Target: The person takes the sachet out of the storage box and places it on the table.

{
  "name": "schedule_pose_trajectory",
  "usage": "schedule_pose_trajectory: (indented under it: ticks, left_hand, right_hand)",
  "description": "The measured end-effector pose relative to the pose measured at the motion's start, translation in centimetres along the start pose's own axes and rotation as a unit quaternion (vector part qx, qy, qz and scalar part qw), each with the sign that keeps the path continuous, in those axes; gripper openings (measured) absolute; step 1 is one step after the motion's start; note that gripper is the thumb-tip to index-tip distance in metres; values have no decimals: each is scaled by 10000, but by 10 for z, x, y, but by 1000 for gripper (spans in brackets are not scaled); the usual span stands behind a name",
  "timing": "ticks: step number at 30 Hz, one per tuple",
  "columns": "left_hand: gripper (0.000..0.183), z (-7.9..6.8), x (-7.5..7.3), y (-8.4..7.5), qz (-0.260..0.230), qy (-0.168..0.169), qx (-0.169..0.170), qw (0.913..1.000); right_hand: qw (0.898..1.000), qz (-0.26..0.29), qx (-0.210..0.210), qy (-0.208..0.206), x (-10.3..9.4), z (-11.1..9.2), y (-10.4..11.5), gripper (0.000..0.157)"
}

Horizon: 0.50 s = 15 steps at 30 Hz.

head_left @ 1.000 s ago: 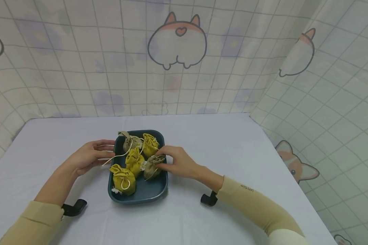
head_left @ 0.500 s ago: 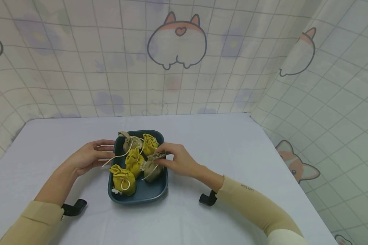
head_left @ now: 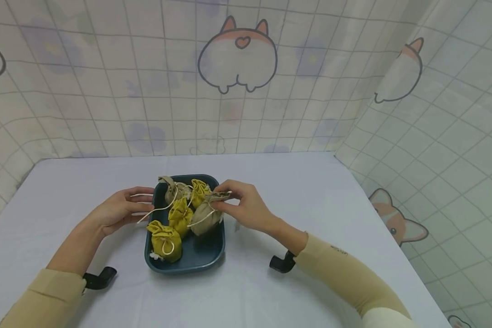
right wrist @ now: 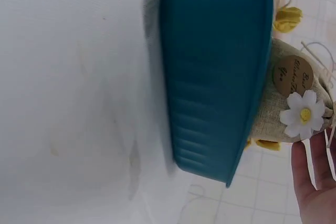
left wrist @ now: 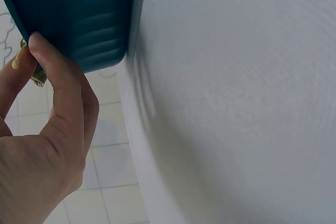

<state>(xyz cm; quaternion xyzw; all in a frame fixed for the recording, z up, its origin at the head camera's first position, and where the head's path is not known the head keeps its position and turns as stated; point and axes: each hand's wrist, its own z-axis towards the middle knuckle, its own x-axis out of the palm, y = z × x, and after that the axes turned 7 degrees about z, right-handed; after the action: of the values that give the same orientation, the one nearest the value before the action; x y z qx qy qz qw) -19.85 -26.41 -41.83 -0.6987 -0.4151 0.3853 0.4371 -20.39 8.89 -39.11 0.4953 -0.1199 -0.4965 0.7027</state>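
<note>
My right hand (head_left: 250, 205) pinches the gathered neck of a beige drawstring pouch (head_left: 205, 218) and holds it at the right rim of a dark teal basin (head_left: 188, 269). The right wrist view shows a white flower and a round brown tag on this pouch (right wrist: 265, 116), which bulges above the rim. My left hand (head_left: 120, 209) rests its extended fingers against the basin's left side; in the left wrist view, fingertips (left wrist: 38, 43) meet the rim. Inside lie another beige pouch (head_left: 170, 193) with a long white cord and yellow pouches (head_left: 180, 216), (head_left: 198, 193), (head_left: 168, 246).
The basin stands on a white-covered table (head_left: 295, 182). A gridded curtain (head_left: 246, 118) with cartoon dogs hangs behind and along the right. Black mounts (head_left: 100, 279), (head_left: 282, 263) stick out from both wrists. The cord (head_left: 156, 210) trails over the basin's left rim.
My right hand has raised the beige pouch from the basin's floor and moved it slightly back and to the right, tilting it. The left hand and the basin have stayed put.
</note>
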Motion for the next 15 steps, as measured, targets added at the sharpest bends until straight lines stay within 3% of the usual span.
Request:
schedule_pose_trajectory:
  ticks: [15]
  left_hand:
    - [69, 0, 0, -1, -18, -12, 12, 10000]
  right_hand:
    - [9982, -263, -82, -533, -37, -3, 11, 17]
